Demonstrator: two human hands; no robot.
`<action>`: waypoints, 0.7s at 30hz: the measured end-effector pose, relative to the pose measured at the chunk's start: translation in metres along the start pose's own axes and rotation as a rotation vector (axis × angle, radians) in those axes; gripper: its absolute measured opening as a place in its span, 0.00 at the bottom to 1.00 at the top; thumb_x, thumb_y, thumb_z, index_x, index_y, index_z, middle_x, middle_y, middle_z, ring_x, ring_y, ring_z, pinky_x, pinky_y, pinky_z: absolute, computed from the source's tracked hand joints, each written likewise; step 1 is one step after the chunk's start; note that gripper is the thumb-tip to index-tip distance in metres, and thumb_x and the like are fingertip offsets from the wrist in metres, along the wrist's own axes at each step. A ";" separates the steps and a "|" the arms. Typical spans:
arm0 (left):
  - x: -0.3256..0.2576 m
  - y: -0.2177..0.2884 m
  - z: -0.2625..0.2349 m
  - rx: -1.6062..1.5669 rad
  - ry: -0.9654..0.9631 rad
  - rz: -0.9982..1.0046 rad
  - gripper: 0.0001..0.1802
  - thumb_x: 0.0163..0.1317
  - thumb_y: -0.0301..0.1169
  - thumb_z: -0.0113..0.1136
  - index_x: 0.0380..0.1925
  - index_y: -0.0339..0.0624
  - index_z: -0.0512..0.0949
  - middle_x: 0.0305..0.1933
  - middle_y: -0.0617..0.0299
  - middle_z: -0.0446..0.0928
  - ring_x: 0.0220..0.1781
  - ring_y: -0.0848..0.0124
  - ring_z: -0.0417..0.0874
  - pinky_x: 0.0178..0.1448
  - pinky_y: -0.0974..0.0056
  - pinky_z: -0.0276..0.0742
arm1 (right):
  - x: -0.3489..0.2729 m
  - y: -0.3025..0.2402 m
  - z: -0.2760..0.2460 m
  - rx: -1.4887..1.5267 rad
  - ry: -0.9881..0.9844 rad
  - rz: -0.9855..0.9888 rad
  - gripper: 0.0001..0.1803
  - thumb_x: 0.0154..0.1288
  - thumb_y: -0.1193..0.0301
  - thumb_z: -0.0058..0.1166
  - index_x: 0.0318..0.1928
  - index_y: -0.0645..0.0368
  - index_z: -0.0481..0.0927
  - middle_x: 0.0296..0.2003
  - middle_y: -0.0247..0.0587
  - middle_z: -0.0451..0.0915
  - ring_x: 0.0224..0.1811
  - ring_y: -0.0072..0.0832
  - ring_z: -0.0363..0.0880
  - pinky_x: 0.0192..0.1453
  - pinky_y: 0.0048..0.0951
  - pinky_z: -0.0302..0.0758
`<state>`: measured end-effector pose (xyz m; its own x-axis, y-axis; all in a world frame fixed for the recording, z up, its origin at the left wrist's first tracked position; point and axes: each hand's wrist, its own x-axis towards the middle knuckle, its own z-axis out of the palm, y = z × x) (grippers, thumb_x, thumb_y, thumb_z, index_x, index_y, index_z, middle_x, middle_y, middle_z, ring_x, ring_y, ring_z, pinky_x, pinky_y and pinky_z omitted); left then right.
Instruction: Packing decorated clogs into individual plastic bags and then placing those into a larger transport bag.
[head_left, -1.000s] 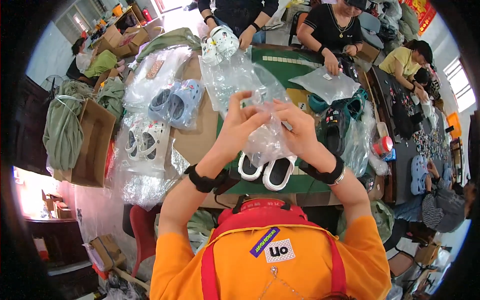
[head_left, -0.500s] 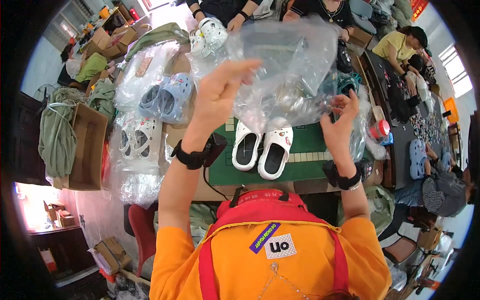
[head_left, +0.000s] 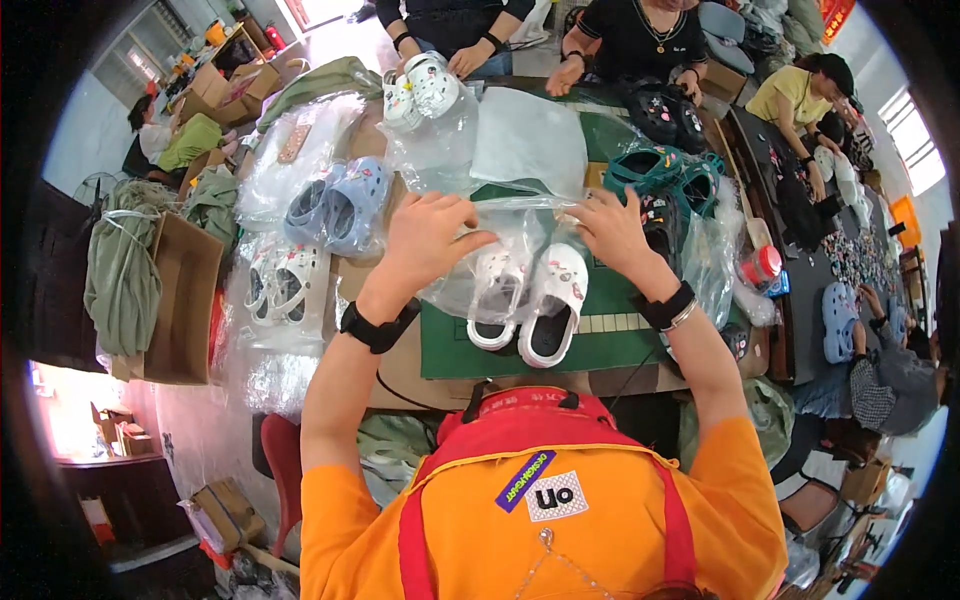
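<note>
A pair of white clogs stands side by side on the green mat (head_left: 450,355) in front of me, toes away from me and small charms on the uppers. Over them, a clear plastic bag (head_left: 520,222) is stretched between my hands. My left hand (head_left: 432,240) grips its left edge, thumb below and fingers above. At the other edge, my right hand (head_left: 612,232) pinches the film. The left clog (head_left: 498,275) is seen through the bag and lies at least partly under it. The right clog (head_left: 552,310) shows mostly bare, its toe close to my right fingers.
Flat plastic bags (head_left: 530,140) lie beyond my hands. Bagged blue clogs (head_left: 350,205) and bagged white clogs (head_left: 280,280) are at the left. Teal clogs (head_left: 645,165) and a red-lidded jar (head_left: 762,262) stand at the right. Two people sit across, near white clogs (head_left: 432,85) and black clogs (head_left: 668,112).
The bag has come down from in front of the far table to over the white clogs. Both my hands moved lower and closer together, and my right fingers closed on its edge.
</note>
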<state>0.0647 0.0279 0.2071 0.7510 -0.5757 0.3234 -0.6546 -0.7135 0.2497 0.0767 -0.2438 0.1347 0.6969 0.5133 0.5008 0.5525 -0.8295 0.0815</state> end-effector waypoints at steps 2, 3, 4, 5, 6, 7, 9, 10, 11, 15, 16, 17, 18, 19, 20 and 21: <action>-0.007 -0.012 0.012 0.137 0.055 -0.010 0.13 0.45 0.23 0.49 0.32 0.45 0.76 0.30 0.59 0.74 0.32 0.64 0.74 0.35 0.63 0.63 | -0.001 0.001 0.009 0.197 -0.323 0.190 0.15 0.47 0.74 0.48 0.39 0.46 0.73 0.31 0.39 0.72 0.37 0.36 0.74 0.39 0.39 0.70; -0.010 -0.017 0.017 0.272 0.108 -0.011 0.16 0.45 0.23 0.48 0.37 0.48 0.75 0.32 0.60 0.74 0.33 0.65 0.74 0.35 0.64 0.62 | 0.000 0.000 0.011 0.193 -0.206 0.181 0.17 0.48 0.76 0.47 0.42 0.48 0.71 0.29 0.42 0.70 0.29 0.37 0.75 0.28 0.37 0.70; -0.011 -0.023 0.022 0.272 0.104 -0.020 0.16 0.45 0.23 0.48 0.37 0.48 0.75 0.32 0.60 0.74 0.33 0.65 0.74 0.35 0.64 0.62 | 0.002 0.002 0.013 0.200 -0.211 0.176 0.17 0.48 0.76 0.47 0.42 0.48 0.71 0.29 0.42 0.70 0.29 0.37 0.75 0.28 0.37 0.70; -0.009 -0.027 0.023 0.366 0.152 -0.065 0.21 0.45 0.24 0.48 0.42 0.52 0.72 0.36 0.61 0.73 0.33 0.65 0.74 0.35 0.63 0.62 | 0.007 0.004 0.010 0.226 -0.158 0.159 0.17 0.48 0.76 0.46 0.41 0.48 0.71 0.30 0.42 0.70 0.29 0.38 0.74 0.29 0.37 0.71; -0.008 -0.029 0.024 0.463 0.198 -0.115 0.26 0.45 0.24 0.48 0.48 0.55 0.69 0.40 0.62 0.72 0.33 0.65 0.74 0.35 0.62 0.61 | 0.014 0.003 0.002 0.255 -0.106 0.138 0.17 0.48 0.77 0.46 0.41 0.49 0.71 0.31 0.42 0.70 0.30 0.38 0.74 0.31 0.37 0.71; -0.007 -0.031 0.024 0.459 0.191 -0.121 0.26 0.45 0.24 0.48 0.48 0.55 0.69 0.40 0.62 0.72 0.33 0.65 0.74 0.35 0.62 0.61 | 0.021 0.002 -0.009 0.245 -0.093 0.099 0.19 0.48 0.78 0.45 0.44 0.49 0.71 0.35 0.41 0.71 0.32 0.37 0.75 0.32 0.34 0.72; 0.005 -0.030 0.020 0.516 0.373 -0.172 0.31 0.45 0.23 0.48 0.53 0.60 0.65 0.46 0.60 0.70 0.35 0.66 0.74 0.36 0.62 0.61 | 0.031 0.003 -0.032 0.196 -0.035 0.078 0.21 0.47 0.78 0.45 0.44 0.48 0.72 0.38 0.39 0.72 0.33 0.36 0.75 0.33 0.32 0.73; 0.011 -0.029 0.017 0.512 0.372 -0.172 0.31 0.45 0.23 0.48 0.53 0.60 0.65 0.46 0.60 0.70 0.35 0.66 0.74 0.36 0.62 0.61 | 0.036 0.005 -0.043 0.149 0.029 0.053 0.22 0.46 0.79 0.45 0.45 0.48 0.72 0.41 0.38 0.73 0.35 0.35 0.76 0.34 0.31 0.73; 0.016 -0.028 0.015 0.491 0.471 -0.146 0.30 0.45 0.23 0.48 0.52 0.61 0.67 0.46 0.59 0.70 0.35 0.66 0.74 0.36 0.62 0.61 | 0.040 0.006 -0.056 0.149 0.025 0.053 0.22 0.46 0.79 0.45 0.45 0.48 0.72 0.41 0.38 0.73 0.35 0.35 0.76 0.34 0.31 0.73; 0.025 -0.025 0.008 0.299 0.608 -0.020 0.25 0.46 0.24 0.50 0.46 0.60 0.72 0.46 0.57 0.70 0.37 0.65 0.73 0.39 0.61 0.63 | 0.046 0.013 -0.106 -0.003 0.310 0.136 0.18 0.45 0.77 0.48 0.41 0.51 0.74 0.41 0.35 0.75 0.33 0.33 0.75 0.34 0.30 0.72; 0.027 -0.027 0.012 0.294 0.603 -0.024 0.25 0.46 0.24 0.50 0.46 0.60 0.72 0.46 0.57 0.70 0.37 0.65 0.73 0.39 0.61 0.63 | 0.043 0.016 -0.110 -0.046 0.352 0.134 0.16 0.46 0.77 0.48 0.39 0.52 0.75 0.37 0.35 0.76 0.32 0.33 0.75 0.32 0.31 0.71; 0.029 -0.030 0.017 0.239 0.529 -0.003 0.22 0.47 0.25 0.51 0.44 0.58 0.73 0.46 0.57 0.70 0.38 0.64 0.73 0.41 0.60 0.64 | 0.039 0.017 -0.113 -0.044 0.344 0.135 0.16 0.46 0.77 0.48 0.39 0.52 0.75 0.37 0.35 0.76 0.32 0.33 0.75 0.32 0.31 0.71; 0.030 -0.033 0.023 0.185 0.454 0.018 0.19 0.47 0.26 0.52 0.42 0.56 0.75 0.46 0.57 0.71 0.38 0.63 0.73 0.44 0.59 0.64 | 0.035 0.016 -0.115 -0.072 0.273 0.159 0.13 0.47 0.76 0.48 0.36 0.53 0.74 0.33 0.35 0.75 0.30 0.34 0.74 0.31 0.32 0.70; 0.028 -0.038 0.032 -0.024 0.378 0.048 0.17 0.48 0.26 0.52 0.41 0.51 0.76 0.47 0.58 0.70 0.40 0.65 0.73 0.47 0.63 0.65 | 0.032 0.017 -0.116 -0.098 0.202 0.183 0.09 0.47 0.76 0.49 0.33 0.54 0.73 0.28 0.36 0.75 0.28 0.35 0.73 0.30 0.33 0.69; 0.028 -0.039 0.043 -0.033 0.370 0.049 0.17 0.48 0.26 0.52 0.41 0.51 0.76 0.47 0.58 0.70 0.40 0.65 0.73 0.47 0.63 0.65 | 0.026 0.021 -0.110 -0.100 0.193 0.190 0.09 0.47 0.76 0.49 0.33 0.54 0.73 0.28 0.36 0.75 0.28 0.35 0.73 0.30 0.33 0.69; 0.026 -0.039 0.053 -0.477 0.350 -0.083 0.16 0.48 0.25 0.51 0.40 0.48 0.76 0.46 0.58 0.71 0.41 0.67 0.73 0.47 0.65 0.66 | 0.018 0.024 -0.102 -0.089 0.158 0.243 0.07 0.48 0.75 0.49 0.31 0.54 0.72 0.26 0.36 0.73 0.28 0.36 0.73 0.29 0.34 0.68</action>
<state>0.1143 0.0192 0.1577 0.7811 -0.3023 0.5463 -0.6224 -0.4461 0.6431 0.0562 -0.2772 0.2336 0.7202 0.2623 0.6423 0.3306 -0.9436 0.0146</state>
